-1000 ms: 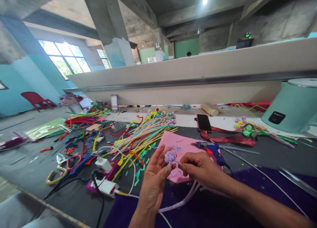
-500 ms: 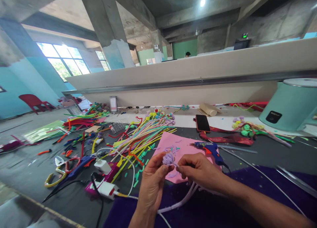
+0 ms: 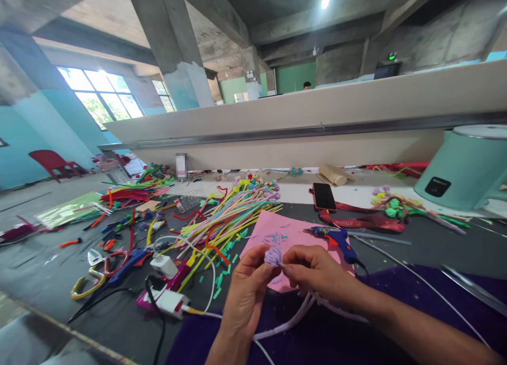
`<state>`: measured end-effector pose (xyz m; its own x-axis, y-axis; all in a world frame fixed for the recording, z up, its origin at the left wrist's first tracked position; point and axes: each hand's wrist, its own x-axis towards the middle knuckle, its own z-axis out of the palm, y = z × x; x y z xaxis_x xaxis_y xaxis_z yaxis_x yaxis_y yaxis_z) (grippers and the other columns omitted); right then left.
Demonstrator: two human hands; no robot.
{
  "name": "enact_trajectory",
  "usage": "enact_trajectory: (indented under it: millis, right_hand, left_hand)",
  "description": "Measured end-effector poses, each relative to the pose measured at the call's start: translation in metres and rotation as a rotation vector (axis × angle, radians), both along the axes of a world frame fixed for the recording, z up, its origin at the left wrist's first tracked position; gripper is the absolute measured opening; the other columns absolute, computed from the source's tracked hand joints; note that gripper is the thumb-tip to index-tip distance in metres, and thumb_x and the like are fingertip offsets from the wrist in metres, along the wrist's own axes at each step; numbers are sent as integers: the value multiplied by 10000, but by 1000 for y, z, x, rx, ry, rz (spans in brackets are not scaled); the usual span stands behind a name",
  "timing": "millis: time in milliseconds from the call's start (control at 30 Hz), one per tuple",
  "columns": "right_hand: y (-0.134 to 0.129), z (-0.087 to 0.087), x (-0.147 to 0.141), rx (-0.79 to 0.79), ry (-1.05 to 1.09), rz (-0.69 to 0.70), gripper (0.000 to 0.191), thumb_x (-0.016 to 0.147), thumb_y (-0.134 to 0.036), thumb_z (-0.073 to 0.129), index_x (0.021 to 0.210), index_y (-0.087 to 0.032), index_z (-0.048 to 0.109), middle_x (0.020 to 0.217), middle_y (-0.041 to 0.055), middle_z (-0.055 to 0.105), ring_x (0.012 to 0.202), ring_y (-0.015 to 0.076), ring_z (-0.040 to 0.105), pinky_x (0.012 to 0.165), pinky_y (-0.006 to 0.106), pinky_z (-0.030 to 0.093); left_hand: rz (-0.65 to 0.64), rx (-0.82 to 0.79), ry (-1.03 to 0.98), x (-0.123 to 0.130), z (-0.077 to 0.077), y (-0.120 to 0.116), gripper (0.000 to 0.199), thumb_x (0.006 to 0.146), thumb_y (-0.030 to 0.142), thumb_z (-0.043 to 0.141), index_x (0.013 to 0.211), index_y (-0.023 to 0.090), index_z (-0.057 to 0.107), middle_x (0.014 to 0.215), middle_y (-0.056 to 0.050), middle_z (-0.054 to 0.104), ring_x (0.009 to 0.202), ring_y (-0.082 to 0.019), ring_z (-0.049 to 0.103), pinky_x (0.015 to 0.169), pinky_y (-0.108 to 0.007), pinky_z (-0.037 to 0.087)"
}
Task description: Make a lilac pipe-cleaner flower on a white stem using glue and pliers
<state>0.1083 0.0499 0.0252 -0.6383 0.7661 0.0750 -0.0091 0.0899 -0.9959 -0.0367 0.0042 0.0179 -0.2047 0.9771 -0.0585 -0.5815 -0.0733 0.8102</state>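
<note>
A small lilac pipe-cleaner flower (image 3: 273, 256), looped into a ball, is pinched between the thumb and fingers of my left hand (image 3: 250, 280). Close against its right side, my right hand (image 3: 312, 270) pinches the pipe-cleaner end that comes out of the flower. Beneath both hands lies a pink sheet (image 3: 261, 227) scattered with short lilac and green snippets. Long lilac pipe cleaners (image 3: 293, 318) curve below my right hand over the dark purple cloth (image 3: 206, 338). A blue glue gun (image 3: 336, 241) rests on the sheet's right side.
Bundled coloured pipe cleaners (image 3: 229, 212) lie beyond my left hand. Further left are scissors (image 3: 89, 286), pliers with blue handles (image 3: 130, 264) and plugged white chargers (image 3: 170, 301). A phone (image 3: 324, 197), a lanyard (image 3: 368, 220) and a mint-green kettle (image 3: 455, 169) stand towards the right. Tweezers (image 3: 475, 288) lie near the right edge.
The flower and my left hand have shifted slightly right and down, and the flower has turned a little. Both hands keep their pinch.
</note>
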Motion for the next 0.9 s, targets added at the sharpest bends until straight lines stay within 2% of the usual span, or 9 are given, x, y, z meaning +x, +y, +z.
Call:
enact_trajectory:
  millis: [133, 233, 333, 433, 500, 633, 900]
  right_hand:
    - [0, -4, -4, -106, 53, -1, 281, 791, -346, 536, 597, -145, 505, 459, -57, 489, 334, 34, 405, 333, 136, 268]
    - [1, -9, -6, -224, 85, 23, 263, 790, -367, 539, 657, -140, 539, 482, -45, 539, 313, 32, 424, 307, 127, 235]
    - [2, -11, -7, -307, 155, 15, 235, 788, -331, 543, 677, -126, 575, 494, -34, 562, 321, 29, 438, 309, 119, 230]
    - [3, -13, -8, -349, 246, -32, 203, 779, -276, 540, 672, -113, 597, 515, -31, 569, 346, 27, 456, 340, 119, 268]
    - [4, -15, -9, -369, 280, -64, 186, 769, -270, 545, 699, -112, 612, 533, -29, 578, 356, 30, 462, 361, 129, 298]
    - [4, -18, -11, -372, 298, -117, 181, 749, -281, 564, 712, -113, 621, 533, -26, 586, 348, 36, 456, 366, 146, 313]
    - [1, -19, -14, -320, 244, -145, 187, 750, -287, 553, 679, -126, 615, 525, -30, 578, 346, 38, 456, 349, 145, 292]
  left_hand:
    - [-23, -11, 15, 2, -1, 1, 300, 558, 165, 756, 847, 170, 676, 790, -37, 689, 694, -143, 614, 688, -272, 500]
    - [8, -27, 45, 4, 0, 1, 325, 559, 170, 754, 873, 167, 671, 787, -33, 682, 677, -135, 606, 666, -252, 494]
    - [14, -26, 76, 5, 2, 2, 379, 570, 182, 749, 937, 167, 654, 821, -36, 675, 687, -133, 605, 668, -251, 489]
    - [41, -8, 86, 4, 0, 3, 378, 636, 249, 709, 994, 168, 621, 938, -64, 656, 788, -162, 608, 690, -268, 485]
    - [93, -9, 114, 2, -3, 4, 299, 671, 272, 682, 946, 174, 617, 870, -42, 658, 750, -145, 606, 643, -243, 478]
    - [176, -6, 243, 0, -11, 4, 183, 629, 220, 715, 763, 159, 607, 559, 44, 587, 492, -62, 518, 489, -165, 417]
    - [167, -62, 299, 2, -8, 4, 232, 596, 247, 725, 770, 129, 625, 591, -2, 643, 471, -83, 545, 442, -181, 437]
